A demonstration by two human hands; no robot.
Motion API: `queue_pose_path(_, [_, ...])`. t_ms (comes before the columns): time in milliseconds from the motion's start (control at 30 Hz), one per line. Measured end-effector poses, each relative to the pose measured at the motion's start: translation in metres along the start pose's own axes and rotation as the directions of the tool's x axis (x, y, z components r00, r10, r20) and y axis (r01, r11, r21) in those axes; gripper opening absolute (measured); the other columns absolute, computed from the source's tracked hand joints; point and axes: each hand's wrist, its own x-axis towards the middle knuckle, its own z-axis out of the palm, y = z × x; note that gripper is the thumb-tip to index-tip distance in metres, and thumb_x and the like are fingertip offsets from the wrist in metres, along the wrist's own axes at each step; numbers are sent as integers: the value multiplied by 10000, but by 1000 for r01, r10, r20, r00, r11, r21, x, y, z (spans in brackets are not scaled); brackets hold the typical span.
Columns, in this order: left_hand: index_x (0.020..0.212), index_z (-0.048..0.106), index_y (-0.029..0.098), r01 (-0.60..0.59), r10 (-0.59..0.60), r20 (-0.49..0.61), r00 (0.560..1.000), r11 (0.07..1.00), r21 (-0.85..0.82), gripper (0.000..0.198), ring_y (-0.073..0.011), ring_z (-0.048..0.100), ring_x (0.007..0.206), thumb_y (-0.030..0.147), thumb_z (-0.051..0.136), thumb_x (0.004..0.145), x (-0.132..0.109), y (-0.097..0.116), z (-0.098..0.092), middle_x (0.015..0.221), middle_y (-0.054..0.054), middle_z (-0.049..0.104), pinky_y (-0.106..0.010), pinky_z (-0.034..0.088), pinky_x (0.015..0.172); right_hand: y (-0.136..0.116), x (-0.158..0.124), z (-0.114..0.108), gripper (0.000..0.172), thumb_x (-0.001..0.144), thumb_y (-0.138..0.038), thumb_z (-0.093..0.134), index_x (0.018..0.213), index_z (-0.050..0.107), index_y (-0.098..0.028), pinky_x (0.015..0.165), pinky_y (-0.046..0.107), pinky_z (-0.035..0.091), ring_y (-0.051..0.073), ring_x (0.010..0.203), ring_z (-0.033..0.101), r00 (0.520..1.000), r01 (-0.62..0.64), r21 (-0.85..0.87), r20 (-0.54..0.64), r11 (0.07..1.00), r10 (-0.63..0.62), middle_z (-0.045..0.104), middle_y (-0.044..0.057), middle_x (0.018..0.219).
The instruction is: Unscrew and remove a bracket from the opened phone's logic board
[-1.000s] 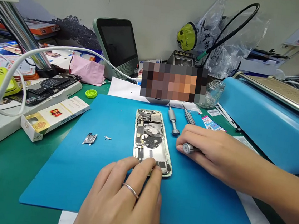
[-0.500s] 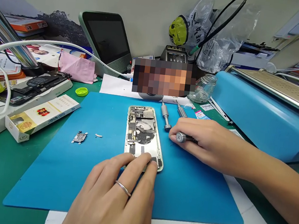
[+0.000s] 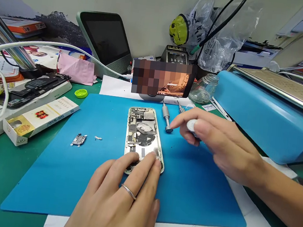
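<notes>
An opened phone (image 3: 143, 132) with its insides exposed lies lengthwise on a blue work mat (image 3: 78, 178). My left hand (image 3: 119, 201), a ring on one finger, rests flat with its fingertips pressing the phone's near end. My right hand (image 3: 216, 142) is raised just right of the phone, fingers closed round a small silver screwdriver (image 3: 192, 125) whose round cap faces me. Another silver screwdriver (image 3: 166, 119) lies on the mat beside the phone, and a third screwdriver (image 3: 180, 108) is partly hidden behind my right hand.
A small removed part (image 3: 78, 140) and a tiny bracket (image 3: 98, 137) lie on the mat's left. A long carton (image 3: 40, 117), green cap (image 3: 81, 93), white cable, tablet stand (image 3: 105, 42), glass jar (image 3: 204, 92) and a blue machine (image 3: 266, 115) ring the mat.
My right hand has lifted off the mat with the screwdriver and tilted it so the cap faces up. My left hand stays on the phone's near end.
</notes>
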Motion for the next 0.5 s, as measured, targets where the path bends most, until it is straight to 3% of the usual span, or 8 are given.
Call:
queue_pose_path(100, [1501,568,185,-4,4,-2,1000,1000,-9,379,-263,560,1315,233,415,1157,-1,-2,0,1518,26,689,-427,423,1048,0,-2,8,107,1044,-320,698,1141,692,-275,468,305,266,111,495,327,987,-16,-26,-161,1000,12,413,-79,639])
queue_pose_path(167, [1498,571,181,-8,8,1,1000,1000,-10,376,-263,563,1310,221,424,1154,-2,-3,-1,1508,24,696,-422,424,1047,-2,-3,9,195,997,-272,751,1172,669,-298,451,305,238,111,478,288,975,-21,-15,-222,1000,17,366,-95,613])
queue_pose_path(300, [1518,556,185,-6,6,-2,1000,1000,-8,388,-270,565,1309,208,446,1146,-3,-2,0,1510,22,696,-427,417,1059,-3,-3,6,240,962,-339,742,1189,667,-321,486,319,320,151,553,400,988,-66,187,-125,980,91,457,-54,675])
queue_pose_path(400, [1514,559,184,-11,11,3,1000,1000,-12,388,-266,553,1325,201,454,1141,-4,-2,0,1517,21,692,-422,408,1070,-4,1,6,230,944,-252,630,1166,638,-314,571,340,416,182,637,497,991,-80,276,-81,958,107,540,-26,740])
queue_pose_path(500, [1520,548,181,-16,16,15,1000,1000,-6,392,-262,546,1328,206,451,1141,-3,-3,0,1519,21,690,-421,407,1068,-5,5,11,254,896,-182,569,1115,582,-309,616,335,453,190,671,509,989,-62,362,-103,930,106,555,-27,752])
